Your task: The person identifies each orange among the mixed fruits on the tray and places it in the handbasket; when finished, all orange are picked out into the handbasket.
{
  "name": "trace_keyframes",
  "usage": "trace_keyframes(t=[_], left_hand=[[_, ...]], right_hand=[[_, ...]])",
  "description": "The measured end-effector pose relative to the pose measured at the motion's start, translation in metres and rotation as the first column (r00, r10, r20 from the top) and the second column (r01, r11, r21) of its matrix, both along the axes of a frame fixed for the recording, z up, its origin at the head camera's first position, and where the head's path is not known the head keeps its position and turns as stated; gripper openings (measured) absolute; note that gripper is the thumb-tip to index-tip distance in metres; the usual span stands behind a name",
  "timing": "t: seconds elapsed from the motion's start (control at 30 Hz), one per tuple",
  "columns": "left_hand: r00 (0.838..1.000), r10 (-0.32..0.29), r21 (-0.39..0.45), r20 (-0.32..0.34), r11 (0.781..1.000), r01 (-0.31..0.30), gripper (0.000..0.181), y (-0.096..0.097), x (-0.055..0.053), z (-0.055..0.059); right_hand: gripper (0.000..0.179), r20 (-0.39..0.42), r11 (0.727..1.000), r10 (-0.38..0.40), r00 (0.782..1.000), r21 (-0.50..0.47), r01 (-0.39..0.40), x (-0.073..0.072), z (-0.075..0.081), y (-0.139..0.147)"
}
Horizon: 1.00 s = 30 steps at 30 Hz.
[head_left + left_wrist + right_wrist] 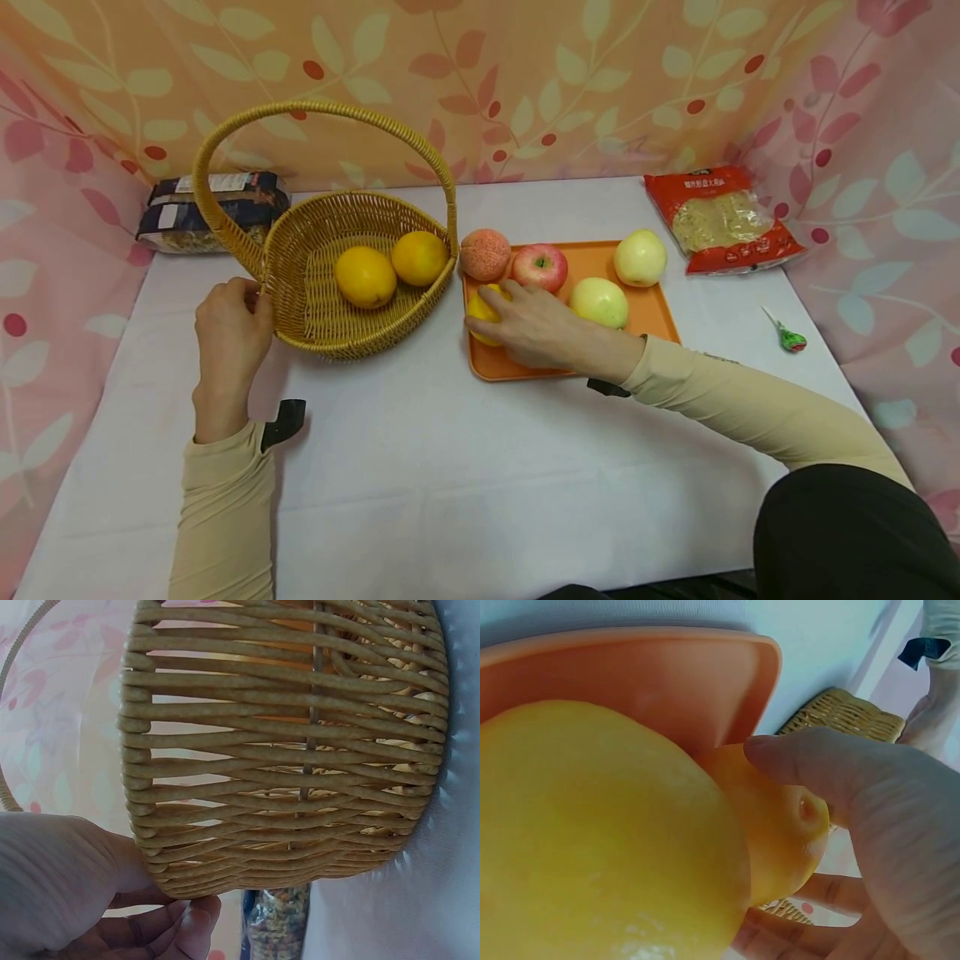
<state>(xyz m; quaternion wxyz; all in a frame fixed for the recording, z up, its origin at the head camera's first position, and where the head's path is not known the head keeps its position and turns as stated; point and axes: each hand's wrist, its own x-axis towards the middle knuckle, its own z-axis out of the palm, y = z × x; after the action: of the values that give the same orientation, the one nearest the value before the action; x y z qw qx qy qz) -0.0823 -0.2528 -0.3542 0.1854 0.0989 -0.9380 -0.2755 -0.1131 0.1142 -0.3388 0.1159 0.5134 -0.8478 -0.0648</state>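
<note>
Okay, right hand (536,327) curled round a yellow fruit (483,317) at the left side of the orange tray (487,367); left hand (234,333) pinching the rim of the wicker basket (352,343). Looks partway: two yellow fruits (365,277) sit in the basket; peach-like fruit (485,254), red apple (540,267) and two pale green fruits (640,258) remain at the tray. Right wrist view shows the held fruit's dimpled end (806,810), hidden from the head view; left wrist view alone gives the basket's slatted outer side (247,742) close up.
</note>
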Motion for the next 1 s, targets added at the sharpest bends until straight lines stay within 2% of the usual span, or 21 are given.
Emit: trace_keyframes(t=[0.37, 0.57, 1.0], left_hand=[[1.0, -0.005, -0.003, -0.012, 1.0, 0.005, 0.028, 0.0004, -0.0003, 0.0008], [1.0, -0.005, -0.004, 0.004, 1.0, 0.005, 0.029, 0.0004, 0.0001, 0.0017], [1.0, -0.002, 0.003, 0.016, 1.0, 0.002, 0.029, -0.0003, 0.0, 0.0009]], right_hand=[[0.028, -0.051, 0.999, -0.023, 0.998, 0.03, 0.025, -0.0006, -0.0012, -0.0017], [0.028, -0.084, 0.999, -0.031, 0.996, 0.039, 0.035, -0.0004, -0.0008, -0.0027], [0.022, -0.072, 1.0, -0.028, 0.997, 0.004, 0.029, -0.0014, -0.0028, -0.0016]])
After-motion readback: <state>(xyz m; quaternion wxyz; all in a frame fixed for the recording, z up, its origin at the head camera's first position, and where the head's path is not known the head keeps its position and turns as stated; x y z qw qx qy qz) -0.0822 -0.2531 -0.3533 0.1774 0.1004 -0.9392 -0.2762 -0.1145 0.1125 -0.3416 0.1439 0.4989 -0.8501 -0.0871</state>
